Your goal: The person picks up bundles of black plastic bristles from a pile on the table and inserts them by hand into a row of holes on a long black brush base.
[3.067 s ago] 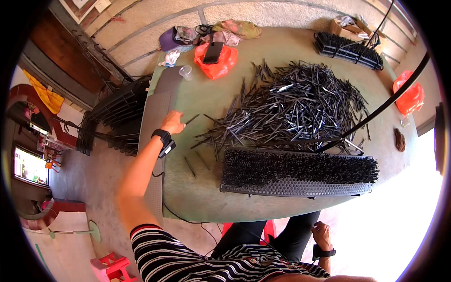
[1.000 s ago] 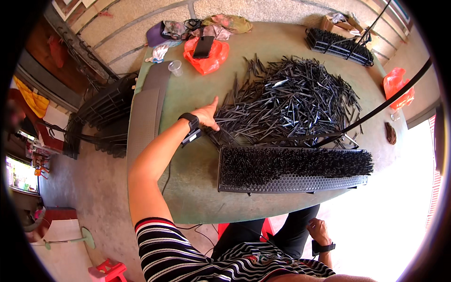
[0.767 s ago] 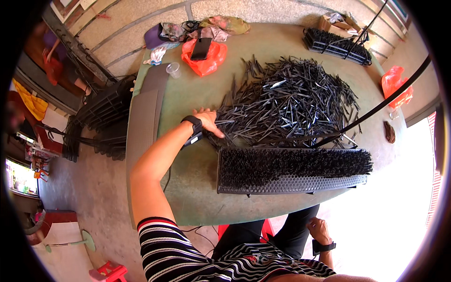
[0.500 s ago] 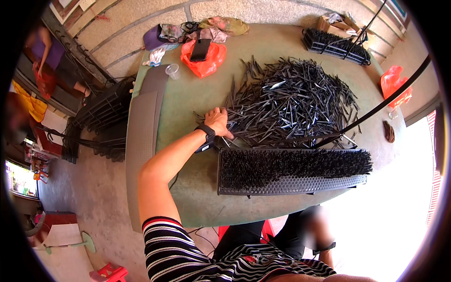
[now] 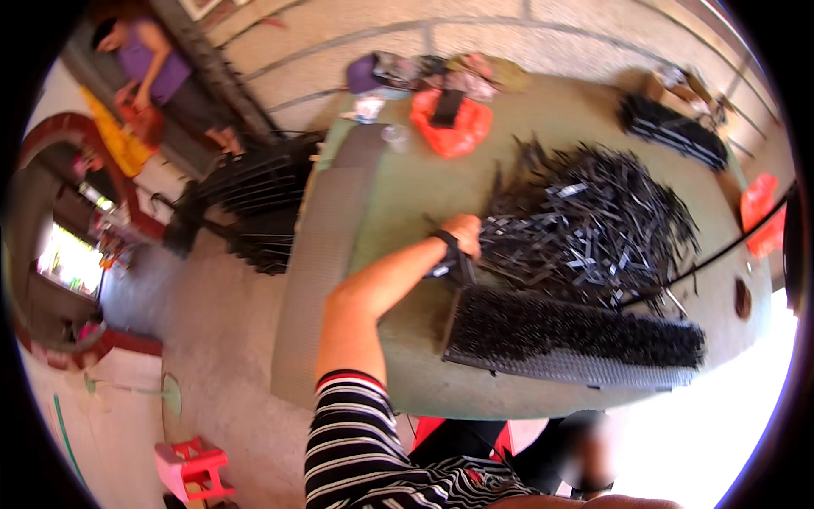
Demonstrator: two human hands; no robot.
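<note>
My left hand (image 5: 465, 235) is at the left edge of a loose heap of thin black strips (image 5: 593, 220) on the green tabletop. Motion blur and the angle obscure its fingers, so I cannot make out whether it grips any strips. A dark band circles that wrist. Just nearer than the heap lies a grey perforated board (image 5: 585, 370), its far part covered with upright black bristle-like pieces (image 5: 560, 327) and its near strip bare. My right hand (image 5: 593, 454) is low beside my leg, away from the table, too blurred to show its fingers.
Grey perforated sheets (image 5: 322, 237) lie along the table's left edge. A phone (image 5: 448, 108) rests on a red plastic bag (image 5: 458, 140), beside a clear cup (image 5: 395, 137). At the back right sits a black bristled block (image 5: 674, 131). Another person (image 5: 153, 59) stands far left.
The view has swung, shifting the table rightward in the picture. My left hand, earlier spread with its thumb out beside the strips, now looks more compact. The right hand remains low.
</note>
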